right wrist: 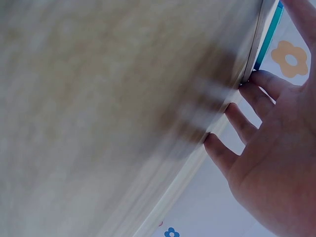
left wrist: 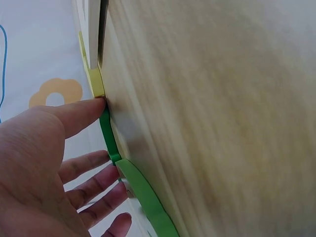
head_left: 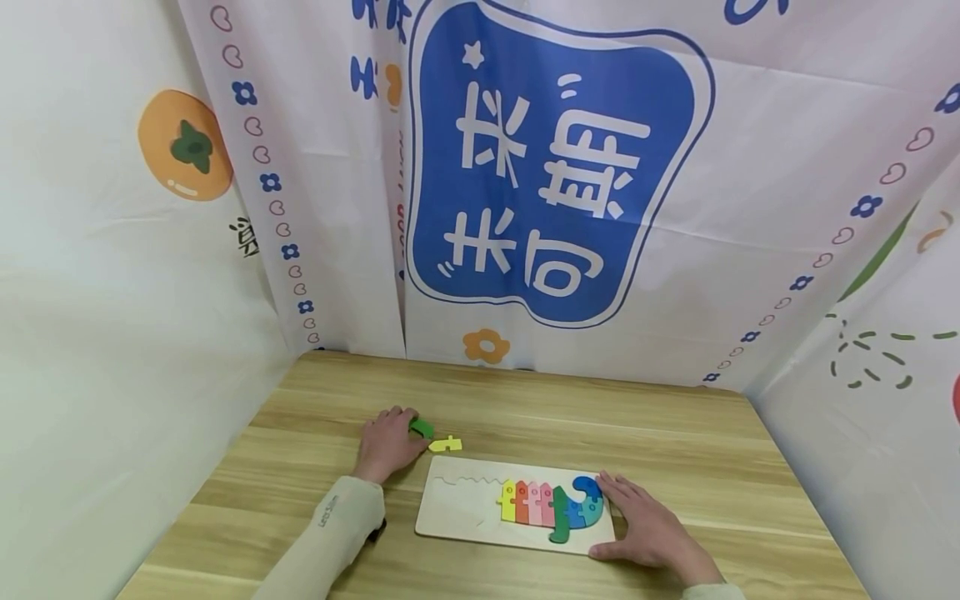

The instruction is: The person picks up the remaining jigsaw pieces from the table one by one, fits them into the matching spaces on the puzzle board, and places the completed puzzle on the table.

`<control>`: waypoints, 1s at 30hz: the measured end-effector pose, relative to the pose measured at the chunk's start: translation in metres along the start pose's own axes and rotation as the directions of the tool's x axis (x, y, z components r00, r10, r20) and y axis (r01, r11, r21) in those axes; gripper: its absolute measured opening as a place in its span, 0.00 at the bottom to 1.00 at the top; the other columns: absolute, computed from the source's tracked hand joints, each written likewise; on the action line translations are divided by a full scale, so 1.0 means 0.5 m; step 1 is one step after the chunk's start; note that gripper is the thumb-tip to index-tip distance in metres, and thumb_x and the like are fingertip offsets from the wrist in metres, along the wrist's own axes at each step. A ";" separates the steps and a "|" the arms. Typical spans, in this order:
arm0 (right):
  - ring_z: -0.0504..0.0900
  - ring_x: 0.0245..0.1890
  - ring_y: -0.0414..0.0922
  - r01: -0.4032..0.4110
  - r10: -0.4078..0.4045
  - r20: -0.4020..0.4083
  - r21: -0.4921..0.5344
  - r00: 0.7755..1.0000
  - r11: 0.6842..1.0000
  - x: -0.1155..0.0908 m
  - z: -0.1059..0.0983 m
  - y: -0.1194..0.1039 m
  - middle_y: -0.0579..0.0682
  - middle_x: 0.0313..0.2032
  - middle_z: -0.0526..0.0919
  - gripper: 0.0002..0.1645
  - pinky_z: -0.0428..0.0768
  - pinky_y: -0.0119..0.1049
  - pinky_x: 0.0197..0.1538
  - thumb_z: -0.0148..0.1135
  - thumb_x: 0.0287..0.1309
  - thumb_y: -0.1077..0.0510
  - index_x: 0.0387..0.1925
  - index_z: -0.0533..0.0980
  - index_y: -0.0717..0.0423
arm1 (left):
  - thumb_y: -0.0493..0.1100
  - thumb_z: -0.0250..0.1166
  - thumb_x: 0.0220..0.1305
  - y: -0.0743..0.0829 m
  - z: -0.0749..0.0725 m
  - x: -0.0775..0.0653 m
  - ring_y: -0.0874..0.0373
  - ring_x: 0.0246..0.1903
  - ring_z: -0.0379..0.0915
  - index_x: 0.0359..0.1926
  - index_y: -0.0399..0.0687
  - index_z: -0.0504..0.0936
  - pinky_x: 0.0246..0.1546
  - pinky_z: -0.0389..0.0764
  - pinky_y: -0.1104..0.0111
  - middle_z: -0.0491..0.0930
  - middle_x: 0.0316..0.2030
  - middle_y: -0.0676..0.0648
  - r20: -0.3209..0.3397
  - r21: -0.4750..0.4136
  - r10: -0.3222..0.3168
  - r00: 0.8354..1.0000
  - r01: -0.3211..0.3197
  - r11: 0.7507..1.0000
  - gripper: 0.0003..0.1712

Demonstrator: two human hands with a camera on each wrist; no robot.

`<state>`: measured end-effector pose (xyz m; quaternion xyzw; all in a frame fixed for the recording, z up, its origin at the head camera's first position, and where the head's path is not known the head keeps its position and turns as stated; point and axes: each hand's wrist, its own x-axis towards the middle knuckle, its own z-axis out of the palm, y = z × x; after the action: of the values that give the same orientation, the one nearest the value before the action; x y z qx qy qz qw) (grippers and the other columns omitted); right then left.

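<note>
A pale wooden puzzle board [head_left: 461, 512] lies on the table with a row of coloured pieces in its recess: yellow, orange, pink, green and blue. Beyond its left end, my left hand [head_left: 390, 442] pinches a dark green puzzle piece [left wrist: 107, 131] between thumb and index finger. A lighter green piece [left wrist: 145, 197] lies by the other fingertips. Close to the thumb is a loose yellow puzzle piece [head_left: 446, 444]. My right hand [head_left: 648, 525] rests at the board's right end, thumb near the lower corner, fingers spread by the upper one.
The wooden table [head_left: 637, 425] carries the board and loose pieces. Behind it hangs a printed white cloth [head_left: 720, 275] with a blue panel, and more cloth [head_left: 112, 333] closes off the left side.
</note>
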<state>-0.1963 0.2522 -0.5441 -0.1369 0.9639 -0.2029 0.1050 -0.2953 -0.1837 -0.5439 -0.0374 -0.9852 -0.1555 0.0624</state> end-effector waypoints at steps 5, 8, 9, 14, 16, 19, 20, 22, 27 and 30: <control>0.60 0.77 0.64 0.001 -0.001 -0.001 -0.003 1.000 1.000 0.001 0.000 0.000 0.54 0.78 0.63 0.70 0.64 0.70 0.71 0.78 0.40 0.25 0.79 0.62 0.52 | 0.55 0.75 0.61 -0.005 0.004 0.005 0.43 0.49 0.77 0.61 0.46 0.82 0.45 0.75 0.50 0.82 0.49 0.40 0.006 -0.010 0.020 1.000 -0.020 1.000 0.32; 0.60 0.77 0.64 0.000 0.000 -0.002 -0.004 1.000 1.000 0.000 0.000 0.001 0.54 0.78 0.63 0.70 0.64 0.70 0.71 0.78 0.40 0.25 0.79 0.62 0.52 | 0.55 0.75 0.61 -0.010 0.008 0.009 0.42 0.50 0.77 0.63 0.43 0.80 0.49 0.77 0.47 0.81 0.50 0.38 0.011 -0.030 0.037 0.999 -0.037 0.999 0.34; 0.60 0.77 0.64 -0.001 0.001 -0.001 -0.004 1.000 1.000 0.000 0.001 0.001 0.54 0.78 0.63 0.70 0.64 0.70 0.70 0.78 0.40 0.25 0.79 0.62 0.52 | 0.55 0.75 0.61 -0.011 0.009 0.009 0.41 0.51 0.77 0.64 0.41 0.79 0.51 0.77 0.45 0.81 0.52 0.37 0.016 -0.044 0.040 0.999 -0.039 0.998 0.36; 0.60 0.77 0.64 -0.002 0.002 0.003 -0.005 1.000 1.000 -0.001 0.001 0.001 0.54 0.78 0.63 0.70 0.65 0.71 0.70 0.78 0.40 0.25 0.79 0.62 0.52 | 0.52 0.77 0.59 -0.021 0.010 0.017 0.38 0.54 0.76 0.67 0.30 0.73 0.60 0.74 0.38 0.80 0.54 0.32 0.046 -0.142 0.029 0.999 -0.022 0.990 0.44; 0.60 0.77 0.64 -0.002 0.002 0.000 -0.005 1.000 1.000 0.000 0.000 0.000 0.54 0.78 0.63 0.69 0.65 0.71 0.70 0.78 0.40 0.25 0.79 0.62 0.52 | 0.51 0.78 0.58 -0.025 0.008 0.021 0.40 0.52 0.77 0.67 0.29 0.73 0.59 0.74 0.39 0.81 0.52 0.34 0.063 -0.178 0.018 0.998 -0.006 0.984 0.45; 0.60 0.77 0.64 -0.004 0.004 0.000 -0.005 1.000 1.000 -0.001 -0.001 -0.002 0.54 0.78 0.63 0.69 0.65 0.71 0.70 0.78 0.40 0.26 0.79 0.62 0.52 | 0.50 0.79 0.56 -0.030 0.003 0.026 0.44 0.47 0.76 0.66 0.30 0.74 0.56 0.75 0.42 0.82 0.48 0.37 0.092 -0.229 0.005 0.996 0.016 0.973 0.43; 0.60 0.77 0.64 -0.005 0.005 0.001 -0.003 1.000 1.000 -0.001 -0.002 -0.003 0.53 0.78 0.63 0.69 0.65 0.71 0.70 0.78 0.40 0.26 0.79 0.62 0.51 | 0.50 0.79 0.56 -0.032 0.001 0.028 0.44 0.48 0.76 0.66 0.31 0.74 0.57 0.74 0.42 0.82 0.48 0.38 0.103 -0.242 -0.002 0.995 0.027 0.970 0.43; 0.60 0.77 0.64 -0.006 0.006 0.003 -0.002 1.000 1.000 -0.002 -0.003 -0.004 0.54 0.79 0.63 0.69 0.64 0.71 0.70 0.78 0.40 0.26 0.79 0.62 0.51 | 0.48 0.80 0.56 -0.035 -0.001 0.031 0.45 0.48 0.76 0.67 0.30 0.72 0.58 0.73 0.43 0.82 0.48 0.39 0.120 -0.262 -0.009 0.993 0.040 0.964 0.45; 0.60 0.77 0.64 -0.004 0.004 0.005 0.004 1.000 1.000 -0.002 -0.004 -0.006 0.54 0.79 0.63 0.69 0.64 0.71 0.70 0.78 0.40 0.26 0.79 0.62 0.51 | 0.46 0.81 0.54 -0.038 0.000 0.031 0.46 0.47 0.77 0.69 0.29 0.70 0.59 0.73 0.42 0.82 0.47 0.41 0.116 -0.289 0.006 0.993 0.028 0.957 0.48; 0.60 0.77 0.65 -0.002 0.002 0.006 0.006 1.000 1.000 -0.003 -0.003 -0.006 0.54 0.78 0.63 0.69 0.64 0.71 0.70 0.79 0.40 0.26 0.79 0.62 0.52 | 0.45 0.83 0.52 -0.037 0.001 0.030 0.47 0.47 0.78 0.69 0.30 0.70 0.59 0.74 0.44 0.82 0.46 0.42 0.088 -0.288 0.025 0.996 0.002 0.958 0.49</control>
<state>-0.1948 0.2508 -0.5413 -0.1360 0.9631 -0.2054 0.1084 -0.3118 -0.2002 -0.5479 -0.0588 -0.9536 -0.2950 0.0125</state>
